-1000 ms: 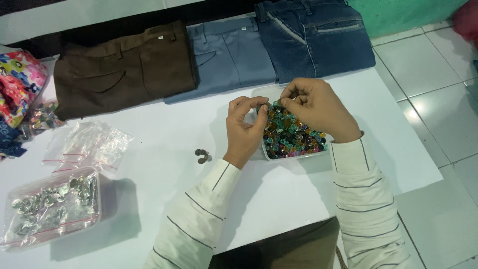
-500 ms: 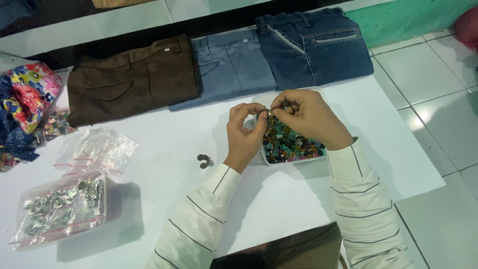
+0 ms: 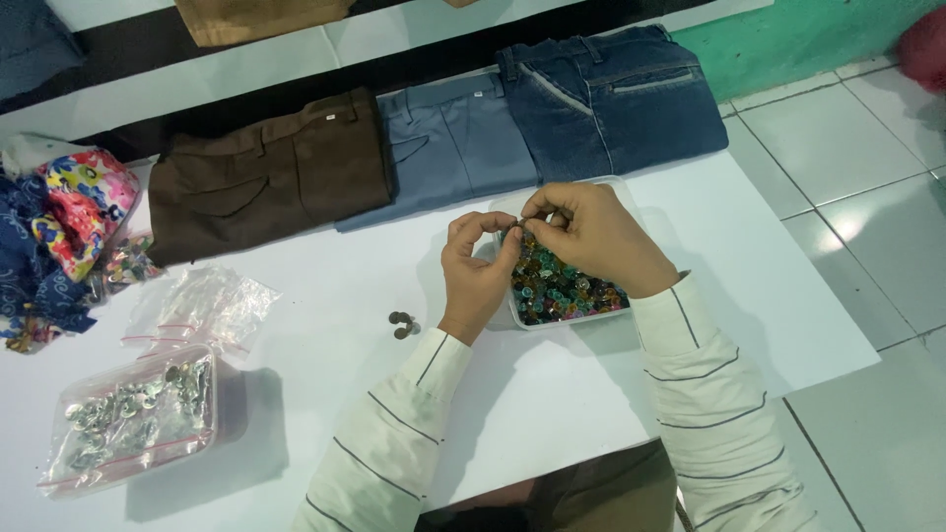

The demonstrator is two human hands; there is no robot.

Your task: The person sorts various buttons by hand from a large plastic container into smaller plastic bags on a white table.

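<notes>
Both hands are pinched together over the tray of coloured beads (image 3: 562, 291): the left hand (image 3: 480, 271) and the right hand (image 3: 591, 236) meet fingertip to fingertip, closed on something too small to make out. The tray sits on the white table (image 3: 749, 266), toward its far edge, just in front of the folded clothes. Along that far edge lie brown trousers (image 3: 266, 177), grey-blue trousers (image 3: 453, 143) and dark blue jeans (image 3: 611, 99), side by side. A few small metal pieces (image 3: 402, 323) rest on the table just left of the left wrist. Near the left edge stands a clear box of silvery parts (image 3: 128, 419), with empty plastic bags (image 3: 202, 307) behind it and flowered cloth (image 3: 59, 232) beyond
</notes>
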